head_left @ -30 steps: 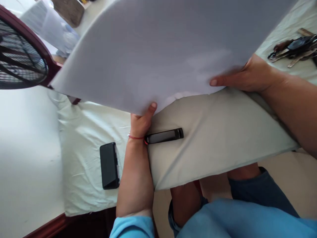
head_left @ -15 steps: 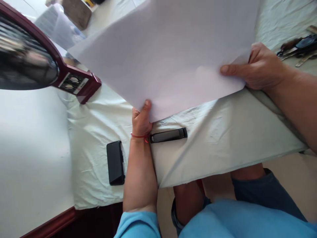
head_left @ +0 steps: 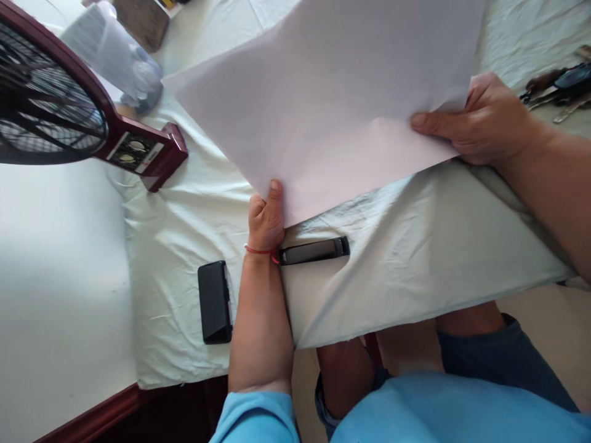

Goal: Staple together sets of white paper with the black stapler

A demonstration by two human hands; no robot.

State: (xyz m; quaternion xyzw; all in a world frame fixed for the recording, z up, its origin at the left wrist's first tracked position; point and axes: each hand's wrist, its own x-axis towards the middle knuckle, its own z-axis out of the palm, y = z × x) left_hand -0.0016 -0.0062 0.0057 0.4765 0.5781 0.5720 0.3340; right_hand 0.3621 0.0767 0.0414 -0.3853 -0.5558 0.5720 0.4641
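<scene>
A large white sheet of paper is held up over the cloth-covered table, tilted and slightly curved, its top edge running out of view. My left hand pinches its lower left edge, thumb on the near face and fingers behind. On the lower right edge, my right hand grips the paper the same way, thumb pointing left; the paper creases near it. Just below the paper, a black stapler-like object lies beside my left wrist, which wears a red string.
A black phone lies left of my left forearm. A dark red fan stands at the left, with a translucent plastic container behind it. Keys lie at the far right. The pale tablecloth hangs over the near edge.
The paper's far left corner has swung right and up a little, uncovering more of the plastic container. Both hands keep hold, nearly in place. The fan blades look sharper.
</scene>
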